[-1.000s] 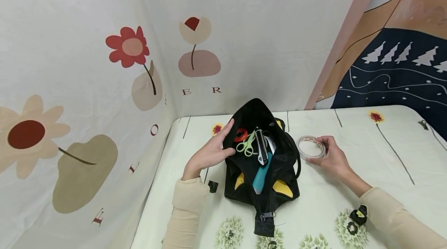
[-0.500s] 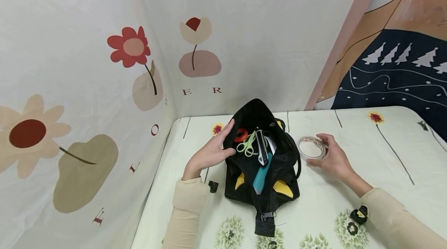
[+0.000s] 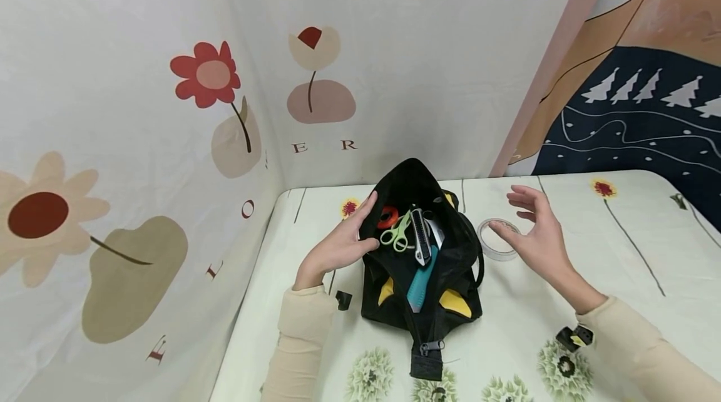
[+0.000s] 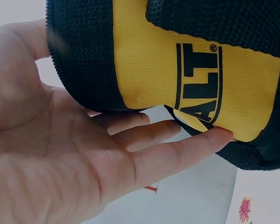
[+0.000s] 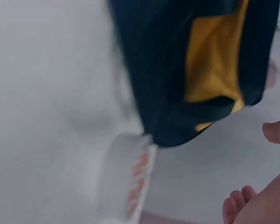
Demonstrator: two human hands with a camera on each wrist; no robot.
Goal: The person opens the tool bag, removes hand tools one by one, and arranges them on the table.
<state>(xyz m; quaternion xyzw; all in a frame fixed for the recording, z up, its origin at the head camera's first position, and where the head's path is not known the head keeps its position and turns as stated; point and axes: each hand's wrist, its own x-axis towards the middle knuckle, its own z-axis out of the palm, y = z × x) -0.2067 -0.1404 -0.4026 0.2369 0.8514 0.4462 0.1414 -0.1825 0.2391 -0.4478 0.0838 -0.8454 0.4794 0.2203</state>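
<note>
So the printed tablecloth [image 3: 597,245] runs on past the right hand [image 3: 541,239] toward a rounded corner, and that's the roomy side. Over by the left hand [image 3: 340,244] it's tighter: the cloth's edge meets a hanging fabric backdrop [image 3: 428,76] not far off, and the same backdrop rises just beyond both hands.

What's in the way? Mostly the black-and-yellow tool bag [image 3: 462,258], sitting between the hands with its mouth open. Inside are a red tape roll [image 3: 384,225], green-handled scissors [image 3: 403,223], a utility knife [image 3: 420,238] and a tool with a teal handle [image 3: 421,283]. The clear tape roll [image 3: 500,256] lies flat just beside the bag, under the right thumb; can't tell if the two touch.

As for the hands, the left one pinches the bag's zippered rim, thumb inside, fairly straight fingers outside. The right one is up above the cloth, thumb and fingers spread wide apart, forearm slanting in from its own side.
</note>
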